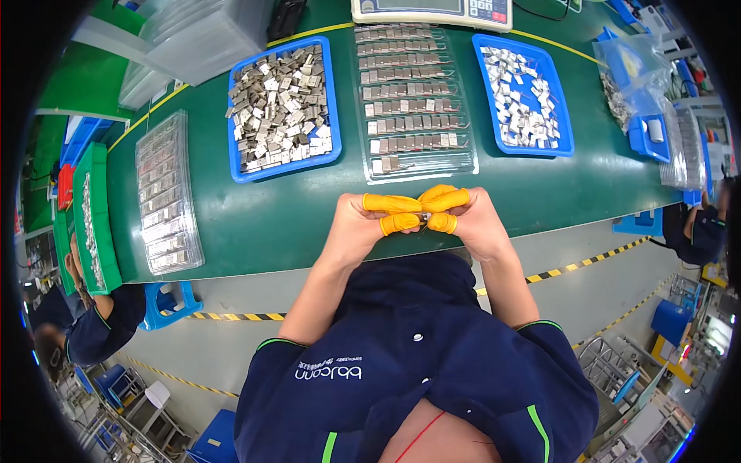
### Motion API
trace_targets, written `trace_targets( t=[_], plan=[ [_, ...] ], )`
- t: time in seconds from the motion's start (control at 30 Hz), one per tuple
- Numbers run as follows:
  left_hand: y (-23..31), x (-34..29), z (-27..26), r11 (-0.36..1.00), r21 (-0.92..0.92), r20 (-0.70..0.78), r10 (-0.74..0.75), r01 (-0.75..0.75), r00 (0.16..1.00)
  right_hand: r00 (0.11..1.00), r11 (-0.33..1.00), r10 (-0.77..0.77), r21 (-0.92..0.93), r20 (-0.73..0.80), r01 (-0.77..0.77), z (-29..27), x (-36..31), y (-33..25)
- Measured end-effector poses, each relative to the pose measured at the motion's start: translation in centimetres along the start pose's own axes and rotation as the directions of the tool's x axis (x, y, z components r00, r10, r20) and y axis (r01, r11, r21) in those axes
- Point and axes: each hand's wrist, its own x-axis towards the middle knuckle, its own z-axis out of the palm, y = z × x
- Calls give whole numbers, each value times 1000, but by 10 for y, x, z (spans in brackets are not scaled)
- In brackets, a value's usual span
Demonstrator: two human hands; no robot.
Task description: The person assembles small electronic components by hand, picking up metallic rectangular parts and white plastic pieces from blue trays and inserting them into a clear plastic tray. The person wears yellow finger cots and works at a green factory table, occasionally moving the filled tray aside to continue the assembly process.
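Observation:
My left hand [369, 221] and my right hand [466, 214] meet fingertip to fingertip above the near edge of the green table, with yellow finger cots on thumbs and forefingers. Between them they pinch a small metal connector part [424, 217], mostly hidden by the fingers. Just beyond lies a clear plastic tray [455, 176] with rows of metal connectors [403, 143], some with thin wires. On its left a blue tray [335, 116] is heaped with loose silver metal connector shells [282, 108]. To its right, another blue tray [567, 127] holds small white connector pieces [519, 104].
A scale [432, 11] stands at the far edge. Further left are another filled clear tray [166, 197] and a green bin [100, 216], with a co-worker's arm [100, 305] beside it. Stacked clear trays [204, 38] stand far left. At right is a small blue bin [648, 139].

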Motion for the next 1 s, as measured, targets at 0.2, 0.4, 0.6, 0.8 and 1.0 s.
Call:
trace_targets(
  t=[0.2,0.4,0.6,0.8,1.0],
  plan=[
    [-11,5,9,994,27,-155,106,-103,982,983,981,-86,-185,-165,55,6,4,1],
    [2,16,16,967,190,-351,227,-169,908,772,622,-591,-741,-234,252,20,20,-6],
    [0,15,6,920,380,-186,181,-100,966,737,227,-666,-910,114,347,25,22,-2],
    [-7,15,-10,939,318,-125,181,-134,975,787,241,-592,-894,173,378,23,29,-1],
    [-14,14,-9,950,190,-186,283,-249,941,754,138,-647,-955,113,262,26,36,0]
  ],
)
